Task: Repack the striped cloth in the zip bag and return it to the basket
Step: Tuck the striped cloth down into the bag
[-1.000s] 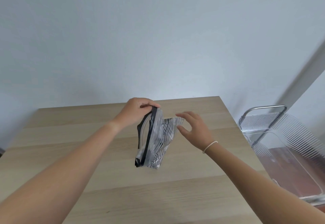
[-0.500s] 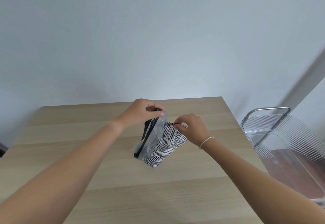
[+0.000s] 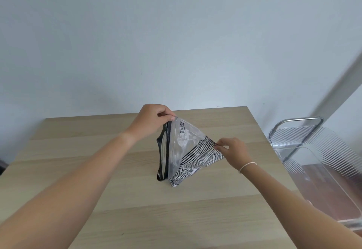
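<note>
A clear zip bag (image 3: 181, 141) with a black zip strip stands on edge on the wooden table (image 3: 137, 199). The black-and-white striped cloth (image 3: 197, 158) fills its lower right part, seen through the plastic. My left hand (image 3: 151, 122) pinches the bag's top corner by the zip. My right hand (image 3: 233, 150) pinches the bag's right corner and holds it stretched out to the right, so the bag forms a triangle. Whether the zip is closed cannot be told.
A clear ribbed plastic basket (image 3: 323, 151) with a metal handle (image 3: 299, 120) stands to the right of the table, lower than its top. A pale wall rises behind the table's far edge.
My right hand went from open beside the bag to pinching its right corner, then pulled it right and down. The bag has spread from a narrow bundle into a wide triangle.
</note>
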The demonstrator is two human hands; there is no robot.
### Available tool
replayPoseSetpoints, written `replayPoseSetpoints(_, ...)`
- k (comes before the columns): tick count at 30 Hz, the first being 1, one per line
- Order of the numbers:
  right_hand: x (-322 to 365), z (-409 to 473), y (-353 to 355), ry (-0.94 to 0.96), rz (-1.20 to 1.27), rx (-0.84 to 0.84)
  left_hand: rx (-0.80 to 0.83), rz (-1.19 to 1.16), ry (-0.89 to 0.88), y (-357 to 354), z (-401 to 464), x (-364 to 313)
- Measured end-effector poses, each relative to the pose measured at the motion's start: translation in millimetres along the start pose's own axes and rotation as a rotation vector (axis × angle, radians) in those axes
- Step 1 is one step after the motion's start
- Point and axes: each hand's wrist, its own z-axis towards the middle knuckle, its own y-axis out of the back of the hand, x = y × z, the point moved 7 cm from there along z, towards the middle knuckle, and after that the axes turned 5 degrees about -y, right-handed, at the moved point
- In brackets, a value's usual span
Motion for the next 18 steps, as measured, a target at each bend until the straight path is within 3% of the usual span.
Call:
replayPoseSetpoints(6,-4,-3,0,-0.024,0.026,0.023,-0.018,-0.017,-0.028,-5,4,-5)
replayPoseSetpoints(13,40,-8,5,0.036,0.386,0.157,0.039,-0.064,-0.033,-17,6,-17)
replayPoseSetpoints(18,80,-2,14,0.038,0.569,0.105,0.017,-0.128,-0.057,-21,3,-29)
